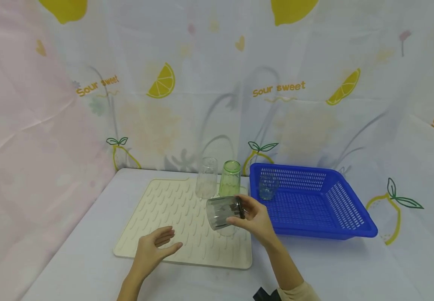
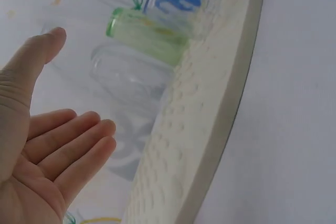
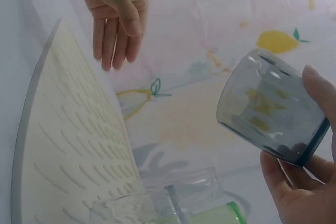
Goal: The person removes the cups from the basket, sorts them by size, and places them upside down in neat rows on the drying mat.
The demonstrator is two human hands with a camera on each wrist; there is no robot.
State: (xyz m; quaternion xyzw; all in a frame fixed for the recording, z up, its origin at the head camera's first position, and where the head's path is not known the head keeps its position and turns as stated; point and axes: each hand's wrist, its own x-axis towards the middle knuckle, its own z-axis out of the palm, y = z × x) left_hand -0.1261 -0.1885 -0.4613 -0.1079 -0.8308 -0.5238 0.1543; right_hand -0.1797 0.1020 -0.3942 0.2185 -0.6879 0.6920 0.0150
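Note:
My right hand (image 1: 256, 219) holds a smoky grey drinking glass (image 1: 220, 211) near its base, thumb on one side and fingers on the other. The glass lies tilted on its side in the air above the drying mat (image 1: 171, 217), its mouth facing left. In the right wrist view the grey glass (image 3: 268, 108) is see-through, with nothing in it. My left hand (image 1: 153, 251) hovers over the mat's front left part, palm inward and thumb apart from the fingers, holding nothing. Below the grey glass, a clear glass (image 2: 176, 3) stands on the mat, mostly covered in the head view.
At the mat's back right stand a tall clear glass (image 1: 206, 179) and a green glass (image 1: 230, 182), side by side. A blue plastic basket (image 1: 314, 232) sits to the right of the mat, with a short clear glass (image 1: 268, 188) in its left end. A lemon-print cloth (image 1: 201, 104) hangs behind.

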